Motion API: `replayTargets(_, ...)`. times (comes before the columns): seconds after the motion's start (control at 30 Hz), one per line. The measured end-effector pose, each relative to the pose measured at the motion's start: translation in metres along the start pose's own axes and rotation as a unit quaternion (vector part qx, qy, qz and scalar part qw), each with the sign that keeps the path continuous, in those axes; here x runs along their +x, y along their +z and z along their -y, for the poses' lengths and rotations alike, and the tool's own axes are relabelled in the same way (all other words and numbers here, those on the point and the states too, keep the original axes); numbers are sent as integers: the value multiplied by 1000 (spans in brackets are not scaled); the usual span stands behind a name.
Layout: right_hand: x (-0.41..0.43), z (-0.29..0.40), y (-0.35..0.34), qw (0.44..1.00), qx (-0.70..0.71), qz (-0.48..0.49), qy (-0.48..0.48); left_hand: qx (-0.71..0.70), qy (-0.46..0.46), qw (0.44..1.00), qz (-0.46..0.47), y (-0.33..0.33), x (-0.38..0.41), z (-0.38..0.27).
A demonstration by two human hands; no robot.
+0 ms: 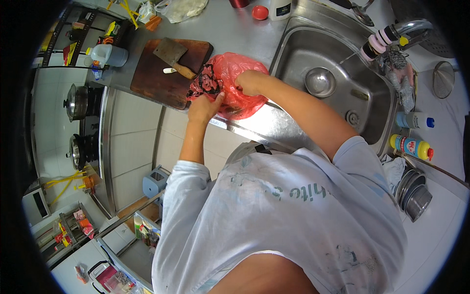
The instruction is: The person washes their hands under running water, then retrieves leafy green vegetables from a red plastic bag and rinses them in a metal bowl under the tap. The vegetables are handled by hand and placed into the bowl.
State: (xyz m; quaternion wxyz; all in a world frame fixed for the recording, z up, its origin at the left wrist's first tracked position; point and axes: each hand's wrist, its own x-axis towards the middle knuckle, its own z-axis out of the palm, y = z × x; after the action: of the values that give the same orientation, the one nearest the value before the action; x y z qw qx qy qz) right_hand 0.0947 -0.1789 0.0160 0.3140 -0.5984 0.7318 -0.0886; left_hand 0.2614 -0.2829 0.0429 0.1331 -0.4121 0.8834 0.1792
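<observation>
A red plastic bag (240,66) with black print lies on the steel counter, between the wooden cutting board and the sink. My left hand (205,106) holds its printed, bunched side near the board's edge. On the bag's other side, my right hand (249,82) has its fingers curled at the red plastic; whether they pinch it or reach inside is hard to see. What the bag contains cannot be made out. A cleaver (171,51) with a wooden handle rests on the cutting board (154,79), beside a small white piece (169,70).
The steel sink (293,55) at the right holds a metal bowl (320,82) under the faucet (378,44), from which thin water runs. A plastic jug (110,55) stands left of the board. Bottles (411,146) stand beyond the sink; a red round lid (260,12) is at the back.
</observation>
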Motion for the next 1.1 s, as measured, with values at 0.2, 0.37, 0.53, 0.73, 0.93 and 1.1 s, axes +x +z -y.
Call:
replayTargets(0.2, -3, 25, 8, 999, 10, 44, 27, -477, 15, 868, -136, 92, -12, 0)
replayTargets(0.37, -2, 21, 16, 996, 80, 44, -4, -852, -18, 513, -102, 67, -11, -3)
replayTargets(0.53, -15, -4, 29, 978, 206, 14, -38, -905, -78, 417, 14, 63, 0, 46)
replayTargets(0.73, -24, -31, 2, 722, 679, 131, -18, -543, -179, 782, -248, 49, -18, 50)
replayTargets(0.93, -44, -22, -34, 689, 722, 45, 34, 4, 248, 792, -557, 9, -78, -25)
replayTargets(1.1, -45, -11, -32, 661, 750, 6, 18, -54, -144, 986, -57, 34, -35, -49)
